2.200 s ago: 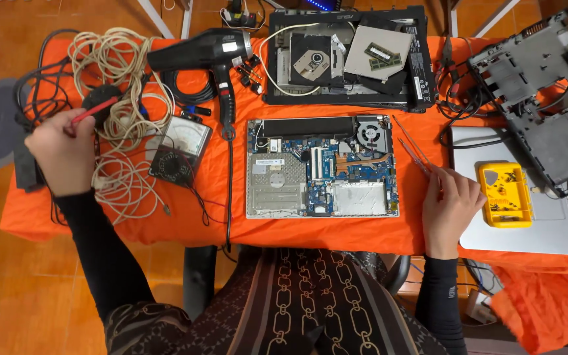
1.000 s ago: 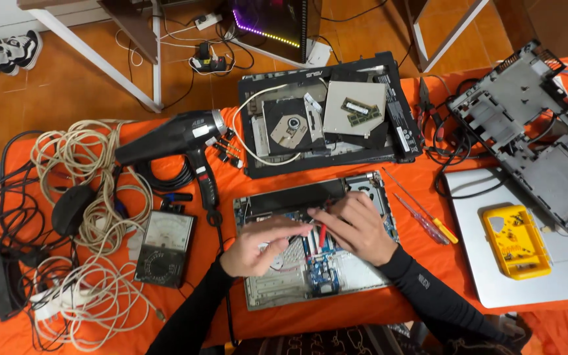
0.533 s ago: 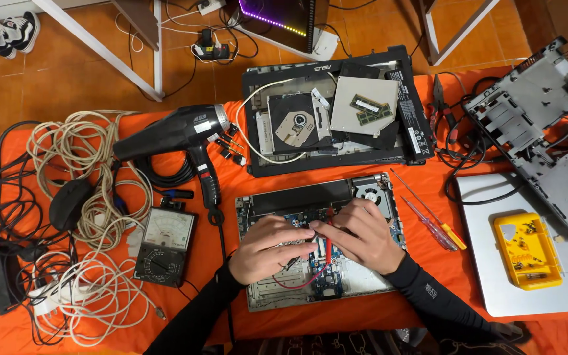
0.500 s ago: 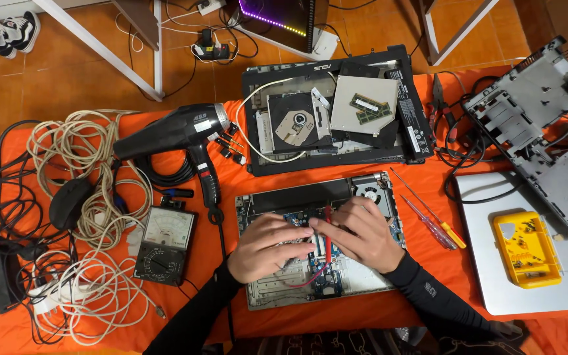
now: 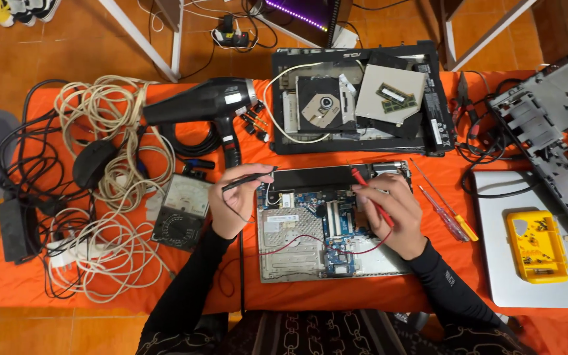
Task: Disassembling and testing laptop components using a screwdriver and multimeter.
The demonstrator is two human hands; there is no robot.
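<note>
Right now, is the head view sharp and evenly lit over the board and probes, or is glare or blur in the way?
Head view: evenly lit and sharp over the open laptop board; the black probe and red probe read crisply; soft shadows only; no glare there.

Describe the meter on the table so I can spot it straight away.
Start at the orange table and find the opened laptop base under both hands. Just left of the left hand, below the black hair dryer, lies the meter. It is a black box with a pale needle dial above a round selector knob, unlike the cable coils beside it.
</note>
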